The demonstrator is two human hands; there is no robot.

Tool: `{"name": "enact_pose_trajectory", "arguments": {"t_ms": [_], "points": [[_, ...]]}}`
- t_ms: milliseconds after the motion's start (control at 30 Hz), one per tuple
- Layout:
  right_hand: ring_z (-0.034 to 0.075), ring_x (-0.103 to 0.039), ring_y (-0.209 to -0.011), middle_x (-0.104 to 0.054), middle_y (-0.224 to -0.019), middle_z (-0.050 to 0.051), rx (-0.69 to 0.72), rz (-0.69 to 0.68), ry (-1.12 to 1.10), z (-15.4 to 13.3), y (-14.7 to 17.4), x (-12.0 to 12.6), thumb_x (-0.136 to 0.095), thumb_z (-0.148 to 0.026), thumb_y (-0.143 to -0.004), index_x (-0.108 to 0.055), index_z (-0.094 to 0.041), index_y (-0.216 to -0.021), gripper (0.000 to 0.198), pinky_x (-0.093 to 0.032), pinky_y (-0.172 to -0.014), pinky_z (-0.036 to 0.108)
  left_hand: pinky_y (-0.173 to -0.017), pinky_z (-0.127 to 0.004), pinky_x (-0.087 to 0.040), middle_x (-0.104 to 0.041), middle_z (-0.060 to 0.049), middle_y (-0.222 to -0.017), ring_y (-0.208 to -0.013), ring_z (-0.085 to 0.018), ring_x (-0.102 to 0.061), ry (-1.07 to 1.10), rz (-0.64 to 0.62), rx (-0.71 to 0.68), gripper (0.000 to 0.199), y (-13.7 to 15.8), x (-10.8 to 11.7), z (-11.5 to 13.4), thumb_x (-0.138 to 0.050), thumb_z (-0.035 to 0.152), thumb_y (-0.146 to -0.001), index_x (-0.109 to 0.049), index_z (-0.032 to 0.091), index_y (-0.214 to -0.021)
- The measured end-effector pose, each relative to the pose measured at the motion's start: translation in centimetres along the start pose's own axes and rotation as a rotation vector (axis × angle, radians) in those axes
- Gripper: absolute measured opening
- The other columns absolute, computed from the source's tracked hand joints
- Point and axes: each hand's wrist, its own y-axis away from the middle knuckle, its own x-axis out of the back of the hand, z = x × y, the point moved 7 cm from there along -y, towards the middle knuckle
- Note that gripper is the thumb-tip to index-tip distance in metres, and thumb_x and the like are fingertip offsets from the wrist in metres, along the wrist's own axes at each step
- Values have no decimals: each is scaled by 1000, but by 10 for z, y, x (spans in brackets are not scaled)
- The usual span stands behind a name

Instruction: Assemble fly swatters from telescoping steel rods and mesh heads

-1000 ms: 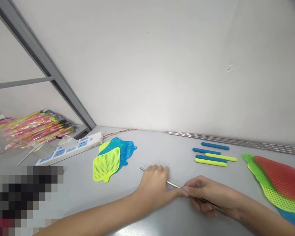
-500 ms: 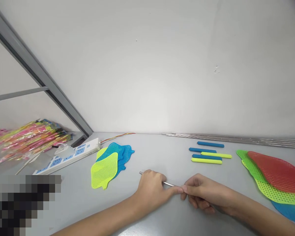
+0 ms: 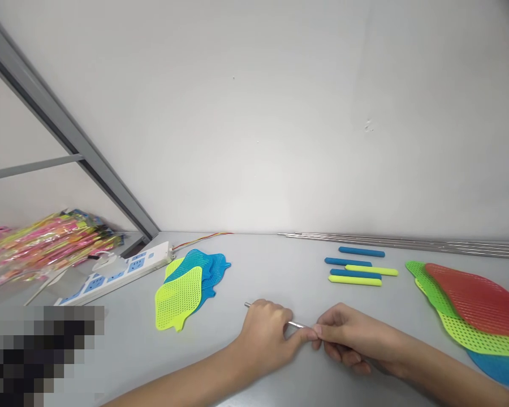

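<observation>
Head view: thin metal rod (image 3: 296, 324) clasped in our left hand (image 3: 265, 333), its tip protruding past the curled fingers; our right hand (image 3: 354, 339) pinches it beside the left thumb; we judge this two-handed rod handling, next move calling for steady alignment; coloured sticks (image 3: 355, 280) lie beyond the right fingers.

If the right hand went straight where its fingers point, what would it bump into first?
Probably the left hand, which holds a metal rod. Its thumb sits right by the right hand; they seem to touch, but depth is hard to judge.
</observation>
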Motion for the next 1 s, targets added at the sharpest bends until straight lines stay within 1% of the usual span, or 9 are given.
{"name": "enact_pose_trajectory", "arguments": {"t_ms": [100, 233, 300, 367, 533, 700, 1000], "points": [[2, -26, -32, -42, -47, -4, 14, 2, 0, -2, -1, 1, -46, -37, -75, -55, -13, -69, 27, -19, -27, 13, -53, -26, -31, -57, -4, -55, -57, -18, -52, -7, 0, 5, 57, -1, 2, -1, -26, 63, -74, -54, 17, -55], [2, -26, -32, -42, -48, -4, 24, 2, -9, -2, -4, 2, -47, -40, -75, -55, -13, -71, 28, -20, -27, 13, -55, -28, -33, -58, -6, -62, -62, -21, -53, -29, 28, 82, 58, -5, 10, -11, -30, 68, -67, -55, 16, -60], [2, -26, -32, -42, -47, -4, 31, 12, -6, -2, -4, 3, -47, -41, -75, -56, -13, -71, 29, -20, -27, 13, -54, -28, -33, -58, -7, -63, -61, -21, -53, -43, 35, 117, 60, -8, 13, -17, -32, 71, -63, -55, 16, -60], [2, -27, -32, -42, -47, -4, 35, 23, 2, -3, -3, 3, -47, -41, -75, -56, -13, -71, 30, -20, -27, 13, -52, -28, -31, -58, -7, -61, -60, -21, -53, -53, 29, 119, 61, -10, 14, -21, -32, 72, -61, -54, 16, -59], [2, -27, -32, -42, -46, -4, 46, 18, 3, -5, -3, 2, -46, -41, -76, -56, -13, -71, 31, -21, -27, 13, -46, -26, -25, -57, -5, -55, -54, -20, -53, -62, 5, 79, 62, -12, 10, -21, -29, 72, -63, -54, 17, -55], [2, -26, -31, -42, -46, -4, 26, 14, -1, -2, -4, 3, -47, -41, -75, -56, -13, -70, 29, -21, -26, 13, -47, -26, -21, -57, -5, -52, -53, -18, -53, -78, 6, 23, 63, -11, 5, -16, -25, 69, -68, -55, 17, -51], [2, -28, -31, -43, -47, -3, 28, 7, 29, -3, -3, 2, -47, -38, -75, -57, -13, -69, 28, -21, -26, 13, -45, -25, -17, -58, -3, -52, -50, -14, -52, -43, -38, 11, 61, -6, 1, -12, -24, 64, -73, -57, 18, -51]]}}
